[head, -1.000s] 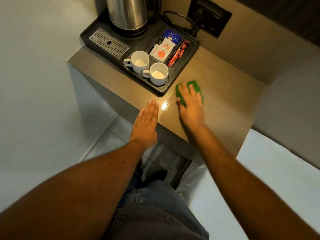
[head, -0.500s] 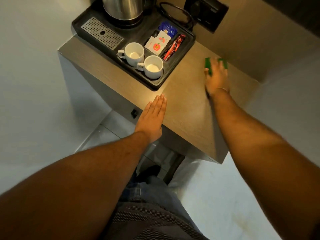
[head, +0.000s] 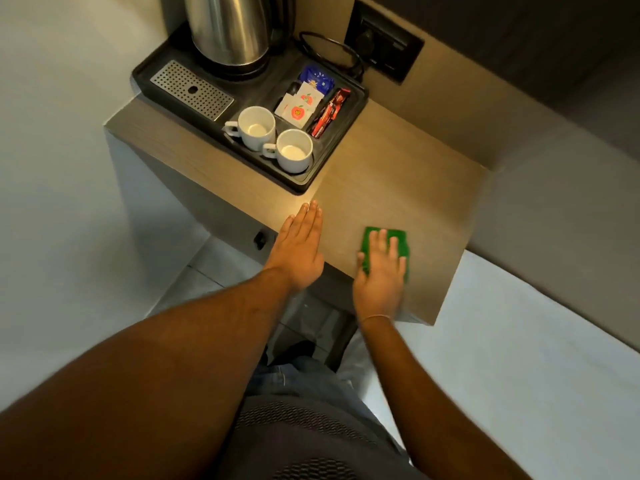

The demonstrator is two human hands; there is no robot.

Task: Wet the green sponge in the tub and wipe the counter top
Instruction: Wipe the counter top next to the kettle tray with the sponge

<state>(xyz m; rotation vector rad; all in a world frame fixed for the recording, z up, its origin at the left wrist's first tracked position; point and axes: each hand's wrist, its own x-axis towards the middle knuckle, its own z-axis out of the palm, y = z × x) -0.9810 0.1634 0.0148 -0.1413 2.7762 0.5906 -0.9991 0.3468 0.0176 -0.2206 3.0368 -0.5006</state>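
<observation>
A flat green sponge (head: 375, 234) lies on the wooden counter top (head: 398, 181) near its front edge. My right hand (head: 380, 271) presses flat on the sponge and covers most of it; only its far edge and right side show. My left hand (head: 298, 247) rests palm down on the counter's front edge, fingers straight and together, holding nothing, a hand's width left of the sponge. No tub is in view.
A black tray (head: 349, 129) fills the counter's back left, carrying a steel kettle (head: 228, 27), two white cups (head: 277, 142), sachets (head: 304, 102) and a metal drip grid (head: 192, 89). A black wall socket (head: 384, 39) and cord sit behind. A white bed surface (head: 519, 341) lies to the right.
My right hand has slid the sponge from beside the tray to the counter's back right, then forward to the front edge. My left hand has stayed on the front edge.
</observation>
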